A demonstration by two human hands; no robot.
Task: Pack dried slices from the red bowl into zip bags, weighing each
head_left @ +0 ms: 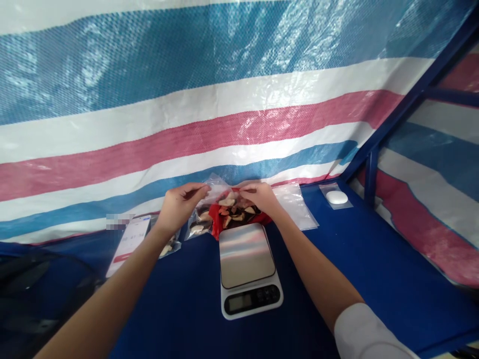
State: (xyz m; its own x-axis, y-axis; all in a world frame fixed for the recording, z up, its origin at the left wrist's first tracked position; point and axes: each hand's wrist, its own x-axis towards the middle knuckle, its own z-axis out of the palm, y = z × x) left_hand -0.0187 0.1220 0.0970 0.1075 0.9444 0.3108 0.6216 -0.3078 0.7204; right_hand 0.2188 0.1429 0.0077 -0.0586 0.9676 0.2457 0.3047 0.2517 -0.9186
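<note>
My left hand pinches the edge of a clear plastic bag with thumb and fingers. My right hand is closed in a pinch at what looks like the other side of that bag. Right below lies an opened red bag full of dark-edged, pale slices that look like dried mushrooms. Just in front of it stands a kitchen scale with a bare metal plate; its display cannot be read. A filled clear bag of slices lies below my left hand.
Another filled bag and a phone lie to the left on the blue table. Flat clear bags sit right of my right hand. A small bag with a white round object lies farther right. Striped sheeting rises behind.
</note>
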